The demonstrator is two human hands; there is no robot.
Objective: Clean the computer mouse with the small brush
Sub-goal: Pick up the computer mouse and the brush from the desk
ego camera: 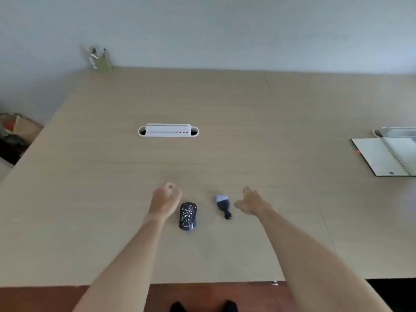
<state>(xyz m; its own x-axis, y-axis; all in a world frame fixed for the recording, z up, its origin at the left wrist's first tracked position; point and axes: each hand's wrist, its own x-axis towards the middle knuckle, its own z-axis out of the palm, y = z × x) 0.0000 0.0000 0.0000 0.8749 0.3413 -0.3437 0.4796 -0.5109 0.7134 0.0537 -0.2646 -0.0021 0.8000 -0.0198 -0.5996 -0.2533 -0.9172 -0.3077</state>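
Observation:
A black computer mouse [188, 216] with white speckles lies on the wooden table [202, 104], near its front edge. To its right lies a small brush [222, 206] with a black handle and pale bluish bristles pointing away from me. My left hand [165, 199] hovers just left of the mouse, fingers loosely curled, holding nothing. My right hand [251, 201] is just right of the brush with fingers apart, not touching it.
A white cable-port cover [168, 130] sits mid-table. An open spiral notebook [389, 155] lies at the right edge, a metal tray [398, 132] behind it. A pen holder [99, 57] stands at the far left corner. A bag [13, 136] sits beside the table's left side.

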